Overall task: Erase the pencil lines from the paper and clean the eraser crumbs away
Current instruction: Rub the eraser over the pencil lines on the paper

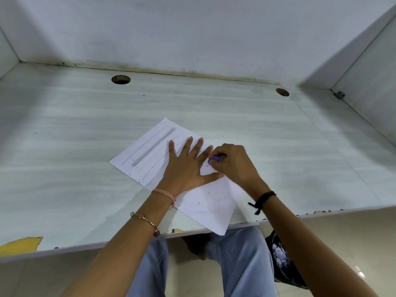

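Note:
A white sheet of paper (205, 204) lies at an angle on the desk, its near corner hanging past the front edge. Several pencil lines (154, 146) run along its far left half. Dark eraser crumbs (214, 199) are scattered over the near half. My left hand (186, 166) lies flat on the paper with fingers spread, pinning it down. My right hand (233, 161) is closed around a small purple eraser (214, 159), whose tip touches the paper just right of my left fingers.
The pale desk (85, 157) is boxed in by white partition walls at the back and both sides. Two round cable holes (121, 79) (282, 92) sit near the back. A yellow chipped patch (21, 245) marks the front left edge. A dark bag (280, 260) rests below the desk.

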`<state>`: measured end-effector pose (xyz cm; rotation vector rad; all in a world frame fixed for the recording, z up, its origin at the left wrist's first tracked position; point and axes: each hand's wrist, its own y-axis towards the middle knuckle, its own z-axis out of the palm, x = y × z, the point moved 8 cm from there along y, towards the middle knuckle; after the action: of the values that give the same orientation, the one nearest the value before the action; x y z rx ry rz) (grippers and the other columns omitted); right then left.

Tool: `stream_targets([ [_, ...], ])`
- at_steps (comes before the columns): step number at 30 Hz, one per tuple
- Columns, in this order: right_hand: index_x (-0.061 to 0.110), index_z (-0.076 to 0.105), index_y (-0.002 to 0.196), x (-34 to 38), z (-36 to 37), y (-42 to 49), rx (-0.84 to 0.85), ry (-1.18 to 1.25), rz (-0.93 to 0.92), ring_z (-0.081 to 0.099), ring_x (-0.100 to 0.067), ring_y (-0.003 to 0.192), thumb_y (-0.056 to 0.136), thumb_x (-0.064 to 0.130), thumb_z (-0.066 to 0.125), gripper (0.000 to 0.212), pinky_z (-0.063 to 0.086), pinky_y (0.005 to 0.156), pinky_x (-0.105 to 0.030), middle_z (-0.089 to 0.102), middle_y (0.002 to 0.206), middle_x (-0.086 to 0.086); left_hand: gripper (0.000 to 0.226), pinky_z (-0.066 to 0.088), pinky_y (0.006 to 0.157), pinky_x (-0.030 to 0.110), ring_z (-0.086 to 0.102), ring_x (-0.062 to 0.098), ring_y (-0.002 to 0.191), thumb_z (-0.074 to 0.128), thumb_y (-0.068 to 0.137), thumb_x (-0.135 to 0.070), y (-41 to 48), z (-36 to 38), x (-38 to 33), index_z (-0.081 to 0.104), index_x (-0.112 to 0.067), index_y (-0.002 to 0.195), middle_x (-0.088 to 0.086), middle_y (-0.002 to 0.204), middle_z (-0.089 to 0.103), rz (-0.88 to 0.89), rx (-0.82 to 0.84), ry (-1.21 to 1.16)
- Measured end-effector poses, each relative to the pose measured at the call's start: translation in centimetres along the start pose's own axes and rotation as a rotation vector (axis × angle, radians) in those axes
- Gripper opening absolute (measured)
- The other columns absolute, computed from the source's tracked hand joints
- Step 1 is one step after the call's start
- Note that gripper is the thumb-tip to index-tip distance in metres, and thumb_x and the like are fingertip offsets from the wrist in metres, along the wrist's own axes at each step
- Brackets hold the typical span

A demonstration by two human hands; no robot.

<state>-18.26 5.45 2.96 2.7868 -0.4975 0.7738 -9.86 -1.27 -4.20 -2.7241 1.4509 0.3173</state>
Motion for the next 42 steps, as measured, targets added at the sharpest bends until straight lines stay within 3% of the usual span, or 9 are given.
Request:
stream_targets([
  [5,0.009,0.074,0.080,-4.4,-3.1,1.8,-0.121,0.020,0.163,0.063,-0.018,0.073,0.077,0.003,0.065,0.011,0.044,0.060,-0.015,0.071,0.081,-0.006,0.100,-0.012,0.112,0.067,-0.012,0.020,0.151,0.002,0.067,-0.092,0.0,0.0,0.1,0.000,-0.043,0.154,-0.007,0.164,-0.009,-0.004,-0.020,-0.029],
  [9,0.010,0.073,0.080,-1.0,-0.9,0.3,-0.017,0.060,0.039,0.056,-0.003,0.064,0.075,0.004,0.068,0.009,0.040,0.059,-0.007,0.063,0.071,0.007,0.103,-0.012,0.112,0.067,-0.013,0.020,0.151,-0.004,0.065,-0.091,0.0,0.1,0.0,-0.002,-0.041,0.155,-0.006,0.164,-0.010,-0.007,0.001,0.002],
  [15,0.011,0.073,0.079,-4.5,-2.7,1.7,-0.131,0.029,0.142,0.060,-0.015,0.072,0.078,0.004,0.066,0.010,0.048,0.065,-0.025,0.069,0.080,-0.003,0.099,-0.013,0.112,0.066,-0.014,0.019,0.150,0.007,0.070,-0.094,0.0,0.1,0.1,-0.001,-0.043,0.154,-0.007,0.164,-0.010,-0.010,0.002,-0.036],
  [22,0.010,0.073,0.081,-1.0,0.1,-0.3,0.005,0.082,0.022,0.060,-0.011,0.072,0.076,0.005,0.069,0.009,0.046,0.066,-0.018,0.067,0.079,0.000,0.102,-0.012,0.111,0.068,-0.013,0.020,0.150,-0.001,0.066,-0.092,0.0,0.1,0.1,-0.001,-0.041,0.155,-0.006,0.164,-0.010,-0.004,0.005,-0.007],
  [24,0.010,0.073,0.081,-2.1,-0.5,0.0,-0.041,0.062,0.043,0.061,-0.015,0.075,0.076,0.006,0.068,0.009,0.048,0.068,-0.023,0.068,0.081,-0.002,0.103,-0.013,0.111,0.067,-0.014,0.020,0.150,-0.002,0.064,-0.091,0.0,0.1,0.1,-0.001,-0.042,0.154,-0.007,0.164,-0.010,-0.008,0.008,-0.022],
  [29,0.011,0.072,0.076,-5.0,-3.0,2.0,-0.122,0.027,0.145,0.056,-0.008,0.066,0.077,0.006,0.068,0.007,0.040,0.057,-0.009,0.067,0.076,-0.001,0.099,-0.014,0.111,0.066,-0.013,0.019,0.150,0.003,0.068,-0.092,0.0,-0.1,0.0,0.000,-0.043,0.154,-0.007,0.164,-0.009,-0.013,-0.005,-0.041],
  [34,0.012,0.073,0.080,-1.8,0.0,0.0,0.009,0.066,0.012,0.055,-0.002,0.066,0.076,0.008,0.071,0.006,0.041,0.062,-0.008,0.062,0.073,0.008,0.100,-0.010,0.111,0.068,-0.013,0.020,0.150,0.000,0.067,-0.091,0.1,0.2,0.0,-0.001,-0.042,0.154,-0.006,0.164,-0.011,-0.009,0.012,0.006],
  [38,0.008,0.074,0.079,-5.4,-2.6,1.7,-0.174,0.134,0.157,0.058,-0.005,0.068,0.078,0.007,0.070,0.004,0.043,0.060,-0.005,0.071,0.080,-0.003,0.099,-0.014,0.111,0.066,-0.015,0.019,0.150,0.002,0.067,-0.092,0.1,0.1,0.0,-0.001,-0.043,0.154,-0.007,0.164,-0.011,-0.011,0.007,-0.048],
  [42,0.008,0.074,0.079,-4.8,-2.8,1.9,-0.187,0.129,0.161,0.058,-0.005,0.065,0.077,0.007,0.071,0.004,0.041,0.058,-0.004,0.071,0.077,-0.002,0.100,-0.013,0.111,0.067,-0.015,0.019,0.150,0.003,0.068,-0.093,0.2,0.1,0.0,-0.001,-0.043,0.154,-0.007,0.164,-0.011,-0.016,0.005,-0.040],
])
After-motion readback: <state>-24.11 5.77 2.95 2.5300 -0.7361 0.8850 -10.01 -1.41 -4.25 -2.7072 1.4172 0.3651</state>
